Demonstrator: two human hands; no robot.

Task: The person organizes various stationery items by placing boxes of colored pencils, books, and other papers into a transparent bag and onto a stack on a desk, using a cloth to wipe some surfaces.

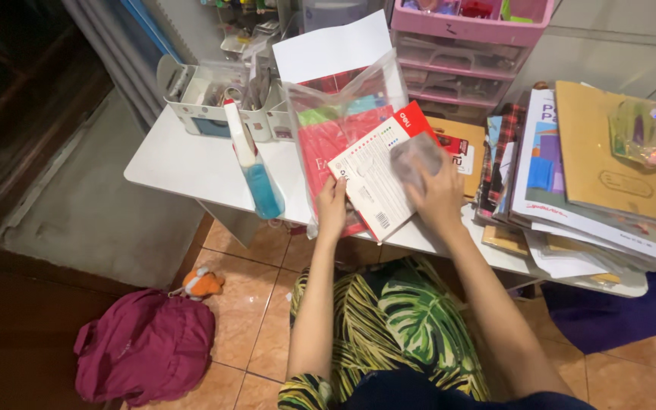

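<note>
Head view: our left hand (331,203) grips the red-and-white packet's (380,178) edge, right hand (436,199) presses it flat, half inside the clear bag (335,106).

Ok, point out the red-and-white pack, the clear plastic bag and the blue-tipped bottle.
red-and-white pack (370,186), head view, white back face.
clear plastic bag (320,137), head view, left side panel.
blue-tipped bottle (263,190), head view, blue lower end.

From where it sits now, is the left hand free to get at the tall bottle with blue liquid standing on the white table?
Probably yes. The left hand grips the edge of the white-and-red flat pack, but the tall bottle with blue liquid stands just to its left on the white table, with nothing between them.
</note>
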